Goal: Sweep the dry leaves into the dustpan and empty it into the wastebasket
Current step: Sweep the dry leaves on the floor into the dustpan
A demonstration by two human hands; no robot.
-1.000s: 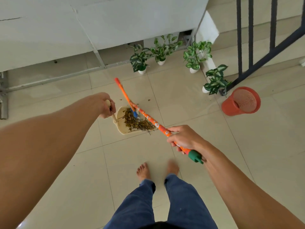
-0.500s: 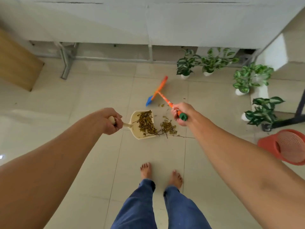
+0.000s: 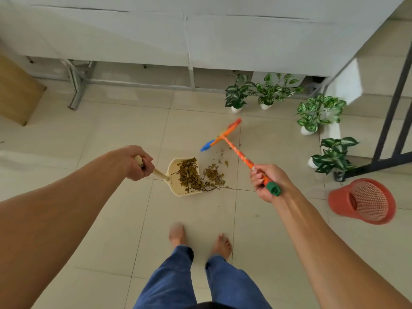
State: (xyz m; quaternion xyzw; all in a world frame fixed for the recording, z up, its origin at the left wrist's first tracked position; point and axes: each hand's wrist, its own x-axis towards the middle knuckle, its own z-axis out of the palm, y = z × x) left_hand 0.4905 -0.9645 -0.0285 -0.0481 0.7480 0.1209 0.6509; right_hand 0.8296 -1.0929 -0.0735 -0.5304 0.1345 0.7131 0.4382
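Dry leaves (image 3: 191, 175) lie half in the dustpan (image 3: 176, 186) whose handle the left hand (image 3: 136, 162) grips, while the right hand (image 3: 264, 182) clasps the broom (image 3: 234, 147), both arms outstretched.

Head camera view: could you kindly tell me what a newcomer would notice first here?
The orange broom, gripped by the right hand, stands out mid-floor beside dry leaves lying half inside the cream dustpan that the left hand holds. A red wastebasket sits at the right, near potted plants.

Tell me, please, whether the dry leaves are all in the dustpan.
Partly: one pile of leaves lies in the dustpan, another clump on the tiles beside its mouth.
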